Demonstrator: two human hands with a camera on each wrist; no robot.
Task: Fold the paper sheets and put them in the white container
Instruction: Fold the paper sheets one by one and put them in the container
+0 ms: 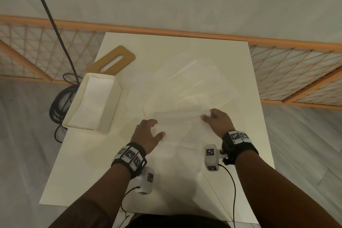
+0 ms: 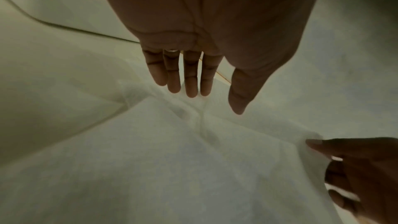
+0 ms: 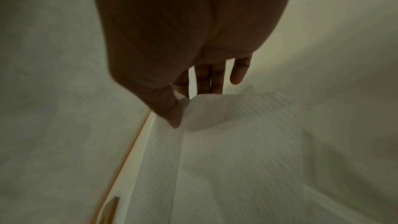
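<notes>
Several thin white paper sheets point(image 1: 185, 87) lie spread over the middle of the white table point(image 1: 83, 172). The nearest sheet point(image 1: 181, 129) is between my hands. My left hand point(image 1: 149, 131) rests over its left edge, fingers straight in the left wrist view point(image 2: 193, 83), holding nothing. My right hand point(image 1: 212, 118) pinches the sheet's far right corner point(image 3: 206, 108) between thumb and fingers point(image 3: 176, 117), and that corner is lifted and curled. The white container point(image 1: 112, 105) stands at the table's left edge with folded paper point(image 1: 92, 102) inside.
A tan wooden lid with a slot point(image 1: 112, 61) lies behind the container. A black cable coil point(image 1: 59, 102) sits on the floor to the left. An orange lattice fence point(image 1: 296, 72) runs behind the table. Bare tabletop shows near the front left.
</notes>
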